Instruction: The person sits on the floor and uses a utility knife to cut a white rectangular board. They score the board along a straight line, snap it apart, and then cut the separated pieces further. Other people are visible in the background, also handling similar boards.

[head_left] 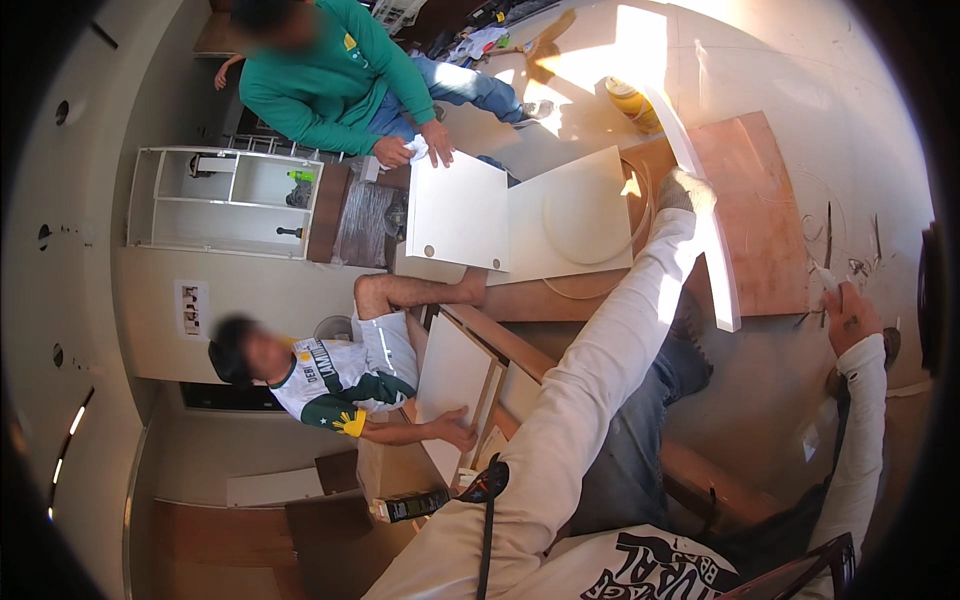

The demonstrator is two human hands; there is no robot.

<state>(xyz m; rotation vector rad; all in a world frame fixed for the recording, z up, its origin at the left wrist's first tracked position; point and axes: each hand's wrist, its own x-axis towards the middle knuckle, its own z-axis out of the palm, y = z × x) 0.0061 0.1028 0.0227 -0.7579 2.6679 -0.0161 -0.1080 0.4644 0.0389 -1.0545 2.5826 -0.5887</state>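
My left hand [688, 192], in a greyish glove, reaches forward and is closed round a long narrow white board [718, 272]. The board stands out past the hand at both ends, above a brown plywood sheet [765, 210] on the floor. Farther right, my right hand [853, 316] is bare, its fingers closed together. A small pale thing [825, 279] shows at its fingertips, too small to name. Dark thin scraps [829, 232] lie on the floor near that hand.
A person in a green top holds a white cloth [416, 148] at a white panel [460, 212]. Another person steadies a white board [450, 385]. A coil of edging strip [600, 225], a yellow container [630, 98] and a white open cabinet [225, 203] are nearby.
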